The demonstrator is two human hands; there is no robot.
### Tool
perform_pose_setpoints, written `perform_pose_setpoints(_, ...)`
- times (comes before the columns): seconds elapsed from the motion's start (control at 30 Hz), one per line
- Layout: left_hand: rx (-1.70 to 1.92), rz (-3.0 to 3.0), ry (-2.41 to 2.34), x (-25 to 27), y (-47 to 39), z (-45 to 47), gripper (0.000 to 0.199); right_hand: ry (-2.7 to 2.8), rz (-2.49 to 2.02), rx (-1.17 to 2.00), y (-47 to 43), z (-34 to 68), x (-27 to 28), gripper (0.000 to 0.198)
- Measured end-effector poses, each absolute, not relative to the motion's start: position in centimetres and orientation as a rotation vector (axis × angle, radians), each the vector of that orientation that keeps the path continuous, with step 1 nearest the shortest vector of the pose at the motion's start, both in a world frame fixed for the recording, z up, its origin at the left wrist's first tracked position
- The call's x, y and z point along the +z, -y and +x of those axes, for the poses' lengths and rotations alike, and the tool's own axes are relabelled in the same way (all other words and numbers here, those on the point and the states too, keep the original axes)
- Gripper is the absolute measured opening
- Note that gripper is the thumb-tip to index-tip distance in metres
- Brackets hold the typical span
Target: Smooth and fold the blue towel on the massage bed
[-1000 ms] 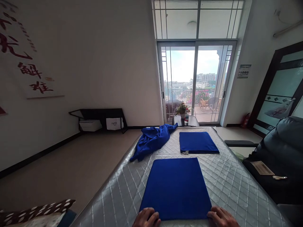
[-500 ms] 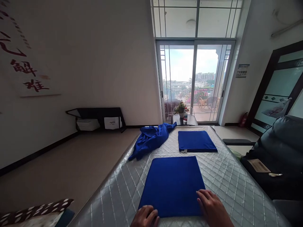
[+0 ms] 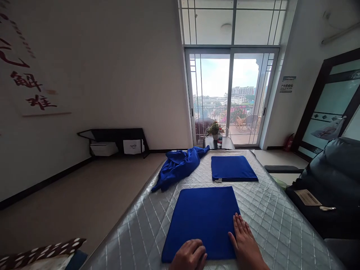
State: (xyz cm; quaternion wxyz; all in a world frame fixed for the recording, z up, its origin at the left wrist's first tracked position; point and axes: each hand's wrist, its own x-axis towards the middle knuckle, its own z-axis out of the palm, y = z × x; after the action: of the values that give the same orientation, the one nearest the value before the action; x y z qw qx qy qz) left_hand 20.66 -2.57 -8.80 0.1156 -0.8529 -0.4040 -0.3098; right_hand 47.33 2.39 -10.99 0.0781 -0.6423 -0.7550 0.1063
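Observation:
A flat, squarish piece of folded blue cloth [image 3: 206, 217] lies on the silver quilted mattress [image 3: 135, 236] right in front of me. On its right edge my right hand [image 3: 245, 238] lies flat, fingers stretched out and the thumb apart. My left hand [image 3: 189, 255] rests over the near edge with curled fingers; the fingertips are hidden, so I cannot tell whether they pinch the cloth. Farther back is a second flat blue cloth [image 3: 234, 168], with a small white tag at its near edge. To its left sits a crumpled heap of blue fabric [image 3: 180, 168].
Beyond the mattress stands a small table with a potted plant [image 3: 215, 130] and a bottle [image 3: 219, 138]. A dark armchair [image 3: 332, 180] is on the right. At lower left is a brown polka-dot fabric item [image 3: 42, 253]. A black bench [image 3: 118, 137] stands by the wall.
My left hand has moved right and inward from the near left corner of the cloth. My right hand has straightened its fingers and now lies flat along the right edge.

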Motion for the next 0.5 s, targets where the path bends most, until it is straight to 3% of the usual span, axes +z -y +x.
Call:
perform_pose_setpoints(0.07, -0.861, -2.643, 1.186, -7.6, 1.3, 24.2, 0.027, 2.278, -1.931, 0.312, -2.4, 47.3, -10.8, 0.07)
perform_pose_setpoints(0.27, -0.631, -2.834, 1.323, -8.3, -2.8, 31.7, 0.059, 2.363, -1.929, 0.306, -2.6, 47.3, -10.8, 0.061)
perform_pose_setpoints(0.5, -0.478, -2.782, 1.588, -12.1, -3.8, 29.4, 0.066, 2.281, -1.91, 0.304, -2.8, 47.4, -11.8, 0.066)
